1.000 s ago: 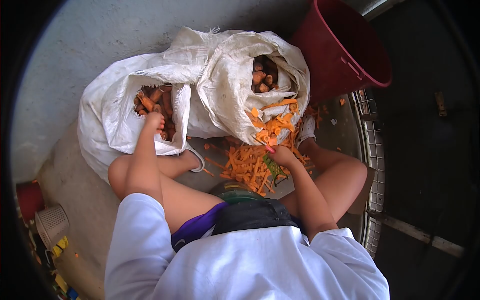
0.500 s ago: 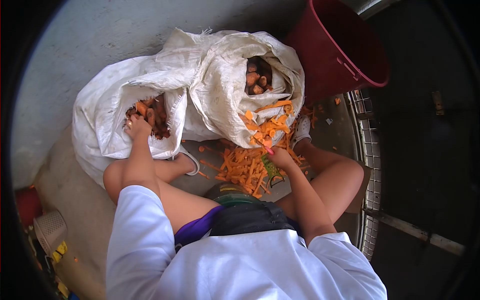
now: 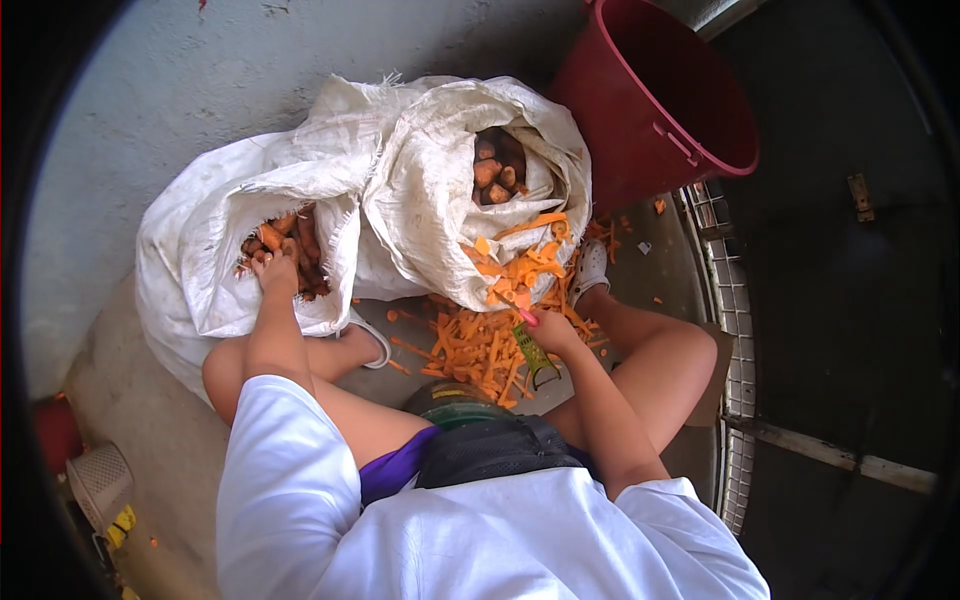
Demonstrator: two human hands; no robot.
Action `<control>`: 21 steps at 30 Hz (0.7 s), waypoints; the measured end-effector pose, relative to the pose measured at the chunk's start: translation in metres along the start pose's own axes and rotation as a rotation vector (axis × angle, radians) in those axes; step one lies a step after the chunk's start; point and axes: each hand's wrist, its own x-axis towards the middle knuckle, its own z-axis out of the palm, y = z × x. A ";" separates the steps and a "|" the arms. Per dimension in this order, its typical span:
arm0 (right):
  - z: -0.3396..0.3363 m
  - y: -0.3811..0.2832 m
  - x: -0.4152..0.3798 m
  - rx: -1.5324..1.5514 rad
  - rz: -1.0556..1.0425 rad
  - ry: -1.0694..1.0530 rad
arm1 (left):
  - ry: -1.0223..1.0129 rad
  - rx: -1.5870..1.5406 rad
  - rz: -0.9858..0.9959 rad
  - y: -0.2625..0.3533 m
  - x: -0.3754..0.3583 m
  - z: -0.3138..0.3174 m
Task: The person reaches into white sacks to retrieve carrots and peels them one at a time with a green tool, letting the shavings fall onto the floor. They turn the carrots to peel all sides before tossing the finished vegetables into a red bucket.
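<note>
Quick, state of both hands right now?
Left hand: at the carrots in a sack; whether it grips one cannot be told.
Right hand: closed on a pink-handled tool, green tool beside it.

The person's left arm [image 3: 280, 340] is stretched forward, and the left hand [image 3: 277, 272] reaches down with the fingers spread a little. The right arm [image 3: 615, 410] is bent at the elbow, its forearm directed inward, and the right hand [image 3: 552, 331] is closed in a grip.

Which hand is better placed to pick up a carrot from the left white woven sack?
Left, probably: the left hand is at the orange-brown carrots inside that sack, while the right hand grips a pink-handled tool near the other white sack.
</note>
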 end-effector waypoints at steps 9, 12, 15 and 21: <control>-0.003 0.002 -0.001 0.036 -0.050 0.053 | 0.020 -0.214 0.011 -0.001 -0.011 -0.009; -0.002 0.002 -0.002 0.050 -0.073 0.070 | 0.081 -0.351 0.027 0.003 0.015 0.007; -0.004 0.000 -0.006 0.047 -0.081 0.082 | 0.058 -0.303 0.039 -0.004 0.020 -0.004; 0.000 0.004 -0.012 0.024 -0.078 0.088 | 0.076 -0.143 0.133 0.007 -0.009 -0.014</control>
